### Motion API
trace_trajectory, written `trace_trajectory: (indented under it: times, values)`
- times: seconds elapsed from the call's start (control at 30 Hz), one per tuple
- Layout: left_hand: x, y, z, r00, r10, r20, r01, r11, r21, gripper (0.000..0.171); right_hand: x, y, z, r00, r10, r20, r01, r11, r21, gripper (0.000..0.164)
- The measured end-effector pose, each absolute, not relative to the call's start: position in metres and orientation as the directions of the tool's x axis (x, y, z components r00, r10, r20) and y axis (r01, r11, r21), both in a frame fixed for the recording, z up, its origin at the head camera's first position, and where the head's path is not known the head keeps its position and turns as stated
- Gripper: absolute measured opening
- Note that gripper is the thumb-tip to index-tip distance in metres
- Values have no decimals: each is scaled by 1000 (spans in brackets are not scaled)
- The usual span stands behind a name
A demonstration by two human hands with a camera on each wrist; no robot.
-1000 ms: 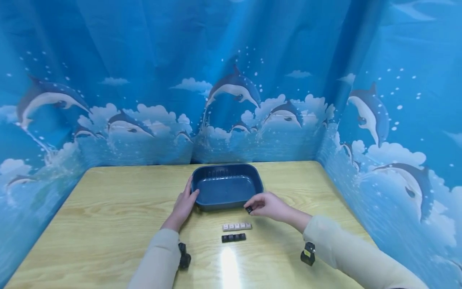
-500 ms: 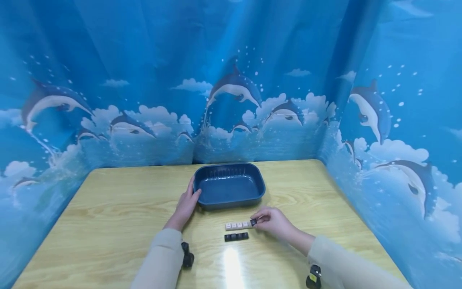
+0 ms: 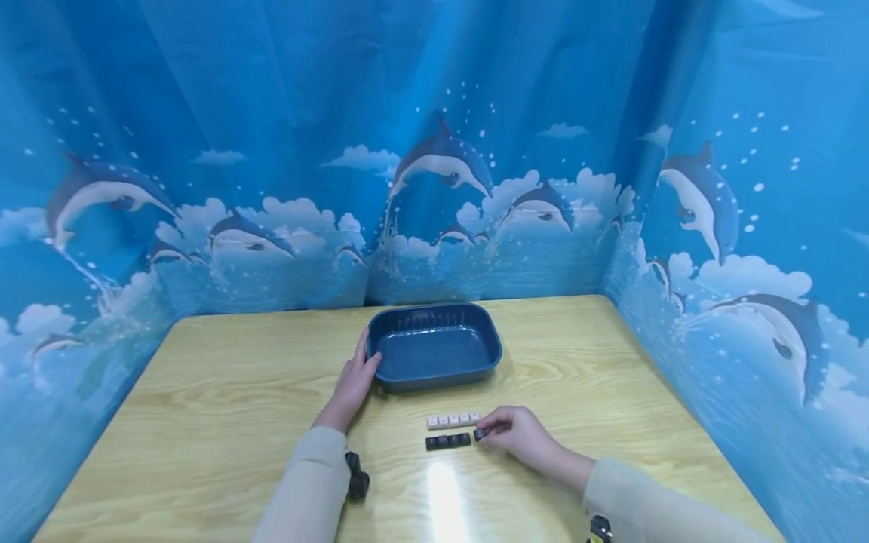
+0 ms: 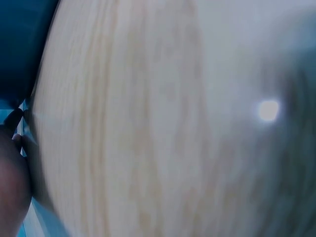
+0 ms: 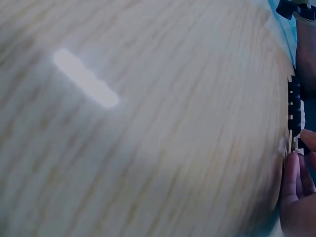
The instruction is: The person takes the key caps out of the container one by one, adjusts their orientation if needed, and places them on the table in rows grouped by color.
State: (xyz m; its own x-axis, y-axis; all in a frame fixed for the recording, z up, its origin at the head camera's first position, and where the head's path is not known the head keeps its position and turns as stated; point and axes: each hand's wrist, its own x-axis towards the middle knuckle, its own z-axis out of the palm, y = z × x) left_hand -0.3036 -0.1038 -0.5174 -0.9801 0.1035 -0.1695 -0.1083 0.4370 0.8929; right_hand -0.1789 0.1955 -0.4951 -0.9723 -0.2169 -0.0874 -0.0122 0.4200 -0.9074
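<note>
Between thumb and fingertips, my right hand (image 3: 521,436) pinches a black keycap (image 3: 480,434), held low at the right end of a row of black keycaps (image 3: 448,441). Just behind that row lies a row of white keycaps (image 3: 452,421) with small dark marks. My left hand (image 3: 354,381) grips the left side of a dark blue plastic basin (image 3: 434,381), thumb at the near corner and fingers along the outer wall. In the right wrist view the black row (image 5: 294,106) shows at the right edge beside the fingertips.
The wood-grain table (image 3: 258,392) has a bright light reflection near its front. A blue dolphin-print curtain (image 3: 305,151) hangs behind and along both sides. Small black devices sit on both wrists, the left one (image 3: 357,477) close over the table.
My right hand has carried the black keycap from near the basin's front right corner towards me, past the white row, to the end of the black row. The left hand keeps its grip.
</note>
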Motion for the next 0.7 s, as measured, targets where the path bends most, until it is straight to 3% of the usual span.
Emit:
trace_trajectory:
  times: [0.7]
  values:
    - [-304, -104, -516, -980, 116, -160, -93, 446, 890, 67, -179, 189, -501, -981, -182, -63, -39, 507, -861, 20]
